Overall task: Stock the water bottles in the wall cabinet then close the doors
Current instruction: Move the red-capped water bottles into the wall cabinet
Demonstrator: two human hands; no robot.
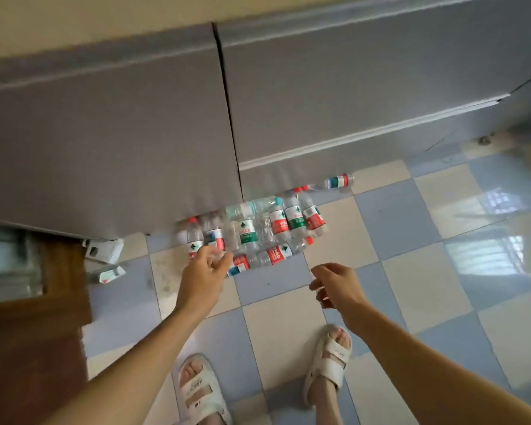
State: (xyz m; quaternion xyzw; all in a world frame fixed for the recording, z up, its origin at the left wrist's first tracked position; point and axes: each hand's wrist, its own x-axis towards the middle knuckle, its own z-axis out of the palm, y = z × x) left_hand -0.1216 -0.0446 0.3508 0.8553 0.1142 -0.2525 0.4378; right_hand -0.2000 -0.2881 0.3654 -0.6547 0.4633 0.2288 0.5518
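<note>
Many water bottles (258,231) lie in a loose heap on the checkered floor (396,271), hard against the foot of the grey cabinet doors (135,133). One stray bottle (337,181) lies apart from the heap, farther along the same base line. Both doors look closed, the seam between them running down to the heap.

Both arms reach down toward the pile. The left hand (207,265) has its fingers spread and slightly curved right at the near edge of the heap, over a red-labelled bottle; its grip is apart and holds nothing that can be made out, though blur leaves contact uncertain. The right hand (331,283) hangs short of the bottles above bare floor, its fingers loosely curled with nothing in them.

By the look of it, this is the pick-up step at the very start of stocking: no bottle is lifted and the cabinet is not yet opened. The next move likely calls for the left fingers to close round the nearest bottle's body, and for the right hand to take another or go for a door edge. The bottles are round and light, stacked on one another, so pulling one may set its neighbours rolling across the smooth tiles.

Two small white boxes (105,250) sit on the floor by the wooden furniture (28,332) at the left edge.
</note>
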